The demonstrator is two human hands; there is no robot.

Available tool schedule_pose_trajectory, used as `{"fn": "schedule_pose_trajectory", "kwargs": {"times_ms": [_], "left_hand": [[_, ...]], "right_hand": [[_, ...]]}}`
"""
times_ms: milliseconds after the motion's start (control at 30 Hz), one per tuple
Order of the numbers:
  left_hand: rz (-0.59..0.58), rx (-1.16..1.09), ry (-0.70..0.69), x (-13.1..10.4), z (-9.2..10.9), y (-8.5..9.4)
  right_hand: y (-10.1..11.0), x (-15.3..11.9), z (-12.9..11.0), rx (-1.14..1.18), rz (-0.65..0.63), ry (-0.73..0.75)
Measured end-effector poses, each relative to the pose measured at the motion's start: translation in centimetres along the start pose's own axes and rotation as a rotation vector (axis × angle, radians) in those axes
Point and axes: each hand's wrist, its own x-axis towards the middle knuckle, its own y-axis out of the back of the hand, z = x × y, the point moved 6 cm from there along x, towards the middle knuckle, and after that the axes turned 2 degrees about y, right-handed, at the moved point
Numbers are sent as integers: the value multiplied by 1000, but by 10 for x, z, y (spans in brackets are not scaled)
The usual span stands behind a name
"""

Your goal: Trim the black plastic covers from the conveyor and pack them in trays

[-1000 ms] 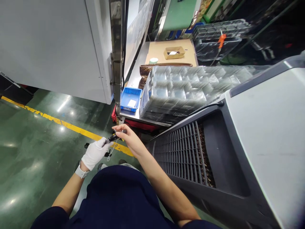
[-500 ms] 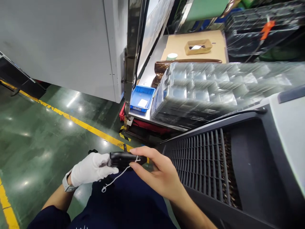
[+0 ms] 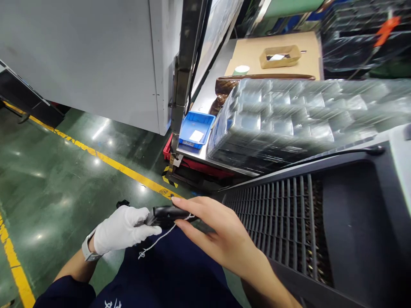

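In front of my waist, both hands grip a slim black device (image 3: 168, 212); what kind it is I cannot make out. My left hand (image 3: 120, 229) wears a white glove and pinches the device's left end between thumb and fingers. Bare, my right hand (image 3: 218, 233) has its thumb and fingertips closed on the other end. A thin white string (image 3: 160, 236) is looped by my right fingertips and hangs down to the left, ending in a small knot. Part of the device is covered by my fingers.
On my right is a dark machine with a slatted grille (image 3: 285, 222) over a bin of small metal pieces. Beyond it, clear plastic trays (image 3: 282, 111) are stacked beside a blue bin (image 3: 197, 128). A grey cabinet (image 3: 96, 55) and yellow floor line (image 3: 128, 171) lie left.
The black device has turned slightly in my hands, and the thin part that stuck up behind it no longer shows. The surroundings have shifted a little to the right in view.
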Motion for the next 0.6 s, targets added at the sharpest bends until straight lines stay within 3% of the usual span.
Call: {"fn": "schedule_pose_trajectory", "kwargs": {"times_ms": [367, 600], "left_hand": [[-38, 12, 31, 1, -10, -5], [78, 180, -33, 0, -10, 0]], "right_hand": [[-4, -1, 5, 36, 54, 54], [-5, 3, 5, 42, -96, 110]]}}
